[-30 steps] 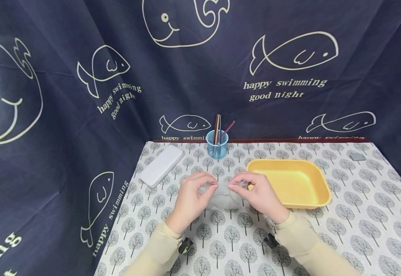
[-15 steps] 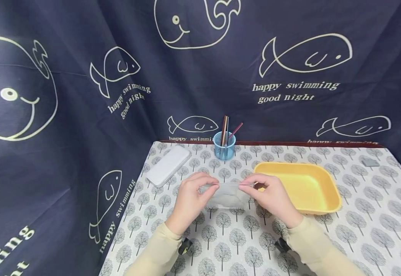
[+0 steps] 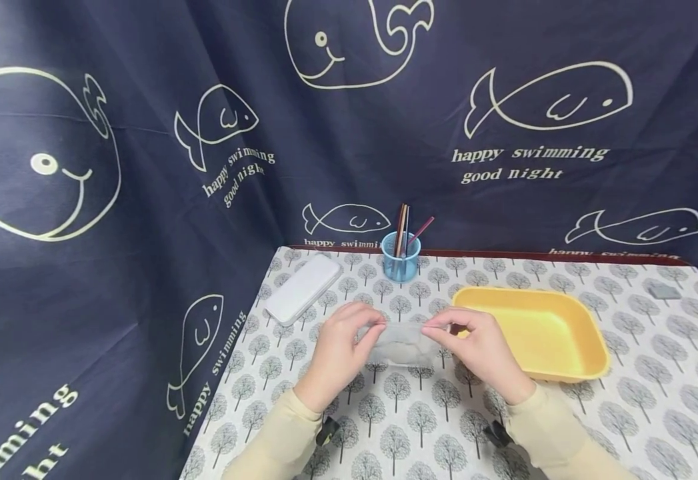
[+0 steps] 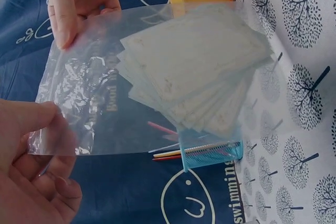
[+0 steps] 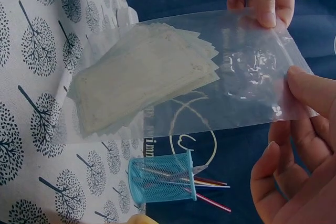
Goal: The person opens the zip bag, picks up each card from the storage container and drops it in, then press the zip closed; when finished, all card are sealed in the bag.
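Observation:
A clear plastic bag [image 4: 105, 82] hangs upright between the two hands, its top edge stretched between them. Inside it lies a fanned stack of thin pale paper sheets [image 5: 142, 72], tilted toward the bottom of the bag. The left hand [image 3: 344, 347] pinches one top corner between thumb and fingers. At the opposite top corner, the right hand [image 3: 477, 343] pinches the bag the same way. In the left wrist view the left hand's thumb [image 4: 34, 115] presses on the film. Whether the bag's mouth is sealed cannot be told.
A yellow tray [image 3: 597, 333] stands just right of the right hand. Behind the hands is a blue mesh cup [image 3: 401, 267] with several pencils. A white flat case [image 3: 303, 288] lies at the back left, and a small grey block [image 3: 664, 291] at the far right.
The head view has turned slightly left, so everything shifts right in it. The hands have drawn a little apart along the bag's top edge, each still pinching it.

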A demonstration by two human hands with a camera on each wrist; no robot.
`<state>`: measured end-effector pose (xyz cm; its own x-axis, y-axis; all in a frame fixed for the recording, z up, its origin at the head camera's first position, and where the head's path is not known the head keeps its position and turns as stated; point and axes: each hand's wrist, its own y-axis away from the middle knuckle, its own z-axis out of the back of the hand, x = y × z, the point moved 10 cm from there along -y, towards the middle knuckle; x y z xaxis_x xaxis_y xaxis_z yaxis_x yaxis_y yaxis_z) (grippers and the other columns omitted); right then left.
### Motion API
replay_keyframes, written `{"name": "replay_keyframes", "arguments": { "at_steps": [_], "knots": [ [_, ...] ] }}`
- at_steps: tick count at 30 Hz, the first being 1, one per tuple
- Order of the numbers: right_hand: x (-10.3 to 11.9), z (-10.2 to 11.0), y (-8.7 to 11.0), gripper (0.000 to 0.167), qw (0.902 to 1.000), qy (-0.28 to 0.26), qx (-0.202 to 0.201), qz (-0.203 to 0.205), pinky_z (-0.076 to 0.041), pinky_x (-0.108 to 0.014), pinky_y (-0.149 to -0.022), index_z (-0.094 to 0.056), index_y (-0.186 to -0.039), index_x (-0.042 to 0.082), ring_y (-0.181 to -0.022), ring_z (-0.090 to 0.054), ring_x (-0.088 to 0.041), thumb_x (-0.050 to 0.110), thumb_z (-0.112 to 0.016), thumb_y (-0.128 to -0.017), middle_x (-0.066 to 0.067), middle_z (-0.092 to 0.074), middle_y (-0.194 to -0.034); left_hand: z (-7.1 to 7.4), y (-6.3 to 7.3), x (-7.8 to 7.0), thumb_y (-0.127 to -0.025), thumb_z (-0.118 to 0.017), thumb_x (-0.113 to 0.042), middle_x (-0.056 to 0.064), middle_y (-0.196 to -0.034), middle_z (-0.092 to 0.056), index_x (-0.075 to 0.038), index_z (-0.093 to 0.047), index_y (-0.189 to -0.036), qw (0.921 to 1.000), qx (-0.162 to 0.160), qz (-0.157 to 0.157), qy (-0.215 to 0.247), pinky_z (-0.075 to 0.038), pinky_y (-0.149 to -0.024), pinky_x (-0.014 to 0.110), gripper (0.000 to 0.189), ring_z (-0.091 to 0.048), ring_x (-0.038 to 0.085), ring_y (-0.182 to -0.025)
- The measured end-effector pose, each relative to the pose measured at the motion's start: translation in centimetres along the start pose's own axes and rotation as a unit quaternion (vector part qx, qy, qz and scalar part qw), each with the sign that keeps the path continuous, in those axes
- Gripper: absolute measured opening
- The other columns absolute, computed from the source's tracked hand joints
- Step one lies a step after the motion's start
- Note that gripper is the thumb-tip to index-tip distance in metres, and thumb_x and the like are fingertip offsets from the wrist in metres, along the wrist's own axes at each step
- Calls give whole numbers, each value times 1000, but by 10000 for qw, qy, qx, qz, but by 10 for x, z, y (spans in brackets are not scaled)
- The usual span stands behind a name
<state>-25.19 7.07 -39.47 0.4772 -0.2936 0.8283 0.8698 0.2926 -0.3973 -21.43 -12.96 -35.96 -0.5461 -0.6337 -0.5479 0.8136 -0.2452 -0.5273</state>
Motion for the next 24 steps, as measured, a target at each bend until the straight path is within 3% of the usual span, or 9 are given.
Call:
{"name": "replay_keyframes", "arguments": {
  "at_steps": [3,8,15,24],
  "knots": [
    [-4,2,3,11,9999,-6,49,-128,-55,-24,-71,-83,-96,19,-80,-68,-10,11,-85,-89,10,-77,-94,1,2,1,-96,-77,-15,-9,-103,-73,-15,-77,-102,9999,-100,7,95,-53,-95,28,7,-66,7,-100],
    [-1,5,7,15,9997,156,160,75,-56,-24,-72,-83,-102,16,-83,-68,-9,7,-82,-90,8,-77,-101,4,5,2,-94,-77,-11,-8,-103,-73,-14,-78,-106,9998,-135,-171,8,-53,-94,25,12,-66,7,-99],
    [-2,12,10,15,9994,265,11,-206,-54,-25,-63,-83,-92,25,-70,-64,-12,12,-87,-86,11,-75,-90,10,10,-5,-92,-79,-6,-9,-90,-70,-12,-80,-104,9982,-100,-498,-328,-52,-80,20,13,-61,6,-84],
    [13,9,6,19,9974,505,47,505,-53,-22,-70,-81,-90,25,-78,-67,-8,8,-87,-85,15,-73,-88,18,11,-13,-93,-76,-5,-7,-85,-67,-10,-79,-102,9963,-31,-680,-530,-51,-75,19,10,-60,8,-80]
  ]
}}
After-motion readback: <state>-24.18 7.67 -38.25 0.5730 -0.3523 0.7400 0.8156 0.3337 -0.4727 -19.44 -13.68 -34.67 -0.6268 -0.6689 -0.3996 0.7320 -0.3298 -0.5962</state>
